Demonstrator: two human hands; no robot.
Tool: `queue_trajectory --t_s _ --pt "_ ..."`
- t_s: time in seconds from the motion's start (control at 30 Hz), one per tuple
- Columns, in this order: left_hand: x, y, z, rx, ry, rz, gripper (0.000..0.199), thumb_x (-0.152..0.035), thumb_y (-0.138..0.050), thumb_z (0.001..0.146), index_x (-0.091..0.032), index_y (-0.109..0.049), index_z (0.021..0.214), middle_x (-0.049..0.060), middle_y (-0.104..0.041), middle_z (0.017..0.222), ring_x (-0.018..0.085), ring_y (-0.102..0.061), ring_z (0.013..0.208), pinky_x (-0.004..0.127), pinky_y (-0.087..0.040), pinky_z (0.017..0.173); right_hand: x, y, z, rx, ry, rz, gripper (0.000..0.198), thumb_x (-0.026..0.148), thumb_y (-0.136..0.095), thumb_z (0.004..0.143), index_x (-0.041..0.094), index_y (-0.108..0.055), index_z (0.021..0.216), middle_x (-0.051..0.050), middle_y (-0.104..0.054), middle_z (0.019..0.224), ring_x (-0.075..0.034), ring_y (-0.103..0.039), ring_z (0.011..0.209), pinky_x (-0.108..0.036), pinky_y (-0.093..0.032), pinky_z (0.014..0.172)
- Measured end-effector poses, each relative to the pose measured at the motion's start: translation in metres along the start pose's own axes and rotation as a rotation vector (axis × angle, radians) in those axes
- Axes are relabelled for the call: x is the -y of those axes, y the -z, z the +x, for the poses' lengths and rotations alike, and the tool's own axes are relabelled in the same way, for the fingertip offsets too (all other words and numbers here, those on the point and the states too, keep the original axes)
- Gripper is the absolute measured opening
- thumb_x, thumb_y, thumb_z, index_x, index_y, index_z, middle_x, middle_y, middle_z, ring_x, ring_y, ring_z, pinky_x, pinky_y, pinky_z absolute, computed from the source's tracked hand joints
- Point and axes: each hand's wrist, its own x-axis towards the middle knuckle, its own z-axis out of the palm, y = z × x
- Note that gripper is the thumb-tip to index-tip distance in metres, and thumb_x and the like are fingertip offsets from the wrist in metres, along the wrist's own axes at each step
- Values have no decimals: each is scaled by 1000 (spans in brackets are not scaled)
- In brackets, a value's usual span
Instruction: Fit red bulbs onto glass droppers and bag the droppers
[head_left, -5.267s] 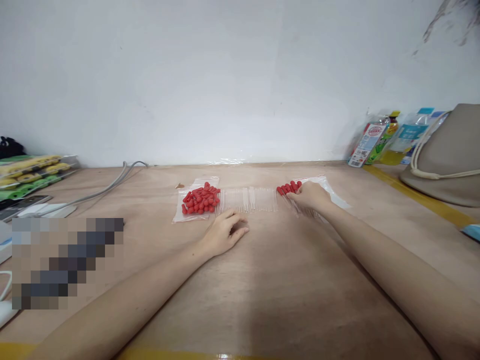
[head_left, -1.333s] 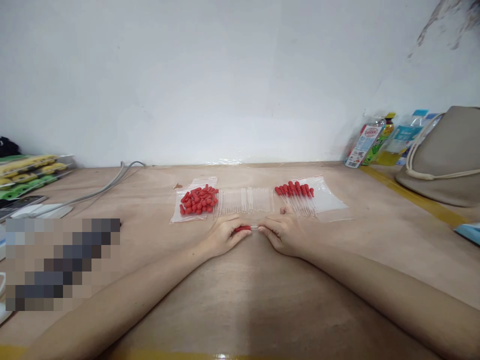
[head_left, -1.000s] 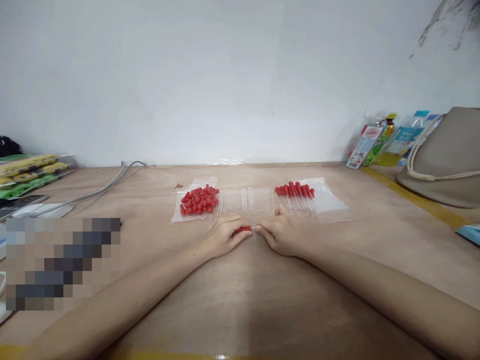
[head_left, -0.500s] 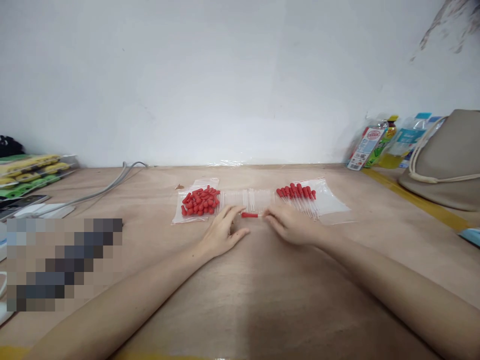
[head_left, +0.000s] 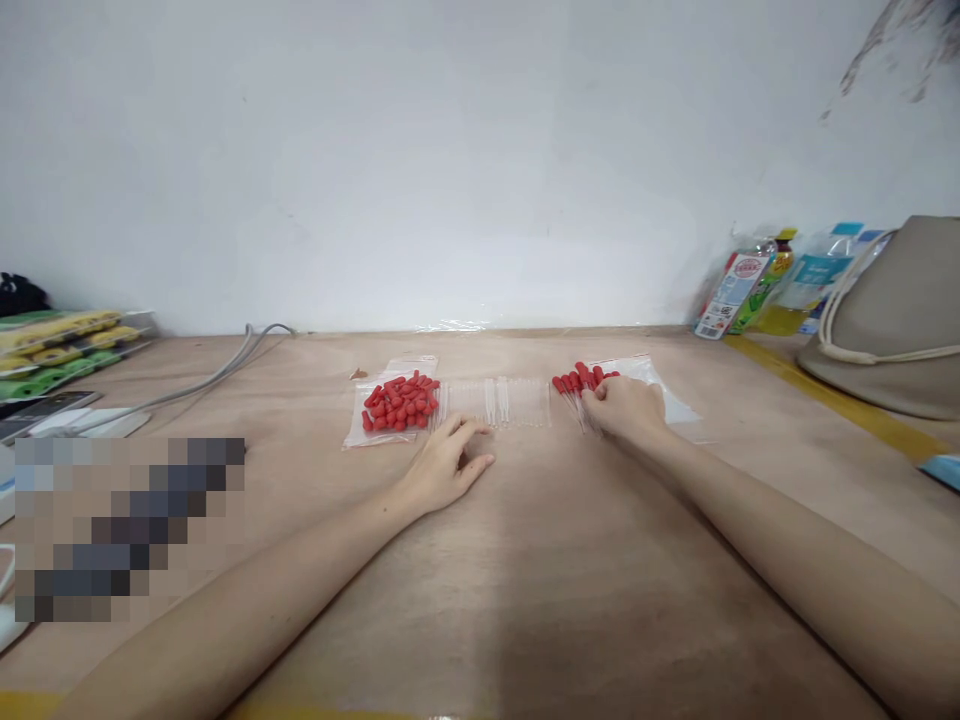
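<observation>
My left hand (head_left: 444,468) rests on the table with thumb and fingers apart and nothing in it. Just beyond its fingertips lies a row of clear glass tubes (head_left: 499,402). To the left of the row, loose red rubber bulbs (head_left: 401,402) are heaped on a clear plastic bag (head_left: 356,432). My right hand (head_left: 626,408) is closed in a pinch over the group of red-bulbed glass droppers (head_left: 576,382), at a dropper there. Its fingers hide most of that dropper and part of the group. Under and behind this hand lies a white plastic bag (head_left: 679,405).
A grey cable (head_left: 225,368) crosses the table at left, near a phone (head_left: 56,408) and yellow and green packs (head_left: 67,345). At right stand a carton (head_left: 735,292), several drink bottles (head_left: 806,290) and a beige drawstring bag (head_left: 892,320). A wall (head_left: 480,180) closes the back.
My right hand has moved right, from the front of the tube row to the dropper group. The dropper that lay between my hands has gone from there. My left hand has barely moved.
</observation>
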Motion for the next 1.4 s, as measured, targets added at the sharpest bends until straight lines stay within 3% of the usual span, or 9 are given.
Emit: queue_trajectory --t_s 0.27,0.43,0.9,1.0,1.17,1.4 --pt "1 -1 0 0 -8 18 24 -25 -52 81 -21 -53 105 3 -49 94 11 -50 67 26 -45 64 5 0 -1 69 53 55 39 38 -41 77 19 -51 44 -5 -58 54 -21 -55 62 -37 -32 69" --pt "1 0 0 16 -8 27 22 -24 -51 81 -20 -54 103 4 -50 94 12 -49 67 26 -45 64 5 0 -1 79 105 41 34 34 -41 78 19 -56 51 -6 -62 62 -22 -56 67 -38 -32 71" --pt "1 -1 0 16 -13 28 19 -25 -51 82 -20 -55 100 4 -50 93 13 -50 71 26 -45 64 3 -1 -2 62 57 -55 37 34 -35 80 17 -58 55 -8 -61 65 -23 -56 71 -37 -30 72" --pt "1 -1 0 20 -17 35 19 -25 -51 82 -20 -55 100 4 -51 92 13 -50 72 26 -45 64 6 -1 -4 -2 56 -54 37 37 -36 79 17 -58 57 -6 -61 62 -21 -55 66 -36 -28 73" --pt "1 -1 0 19 -22 36 18 -24 -51 82 -19 -55 98 4 -51 92 13 -50 72 26 -45 64 23 -7 -6 -118 169 36 35 40 -37 79 19 -61 63 -3 -62 63 -18 -54 66 -37 -23 76" --pt "1 -1 1 20 -31 41 16 -24 -50 82 -19 -55 96 4 -51 92 13 -51 73 27 -45 65 50 -14 4 41 149 -74 35 38 -40 79 16 -65 68 -9 -64 69 -22 -56 70 -39 -24 74"
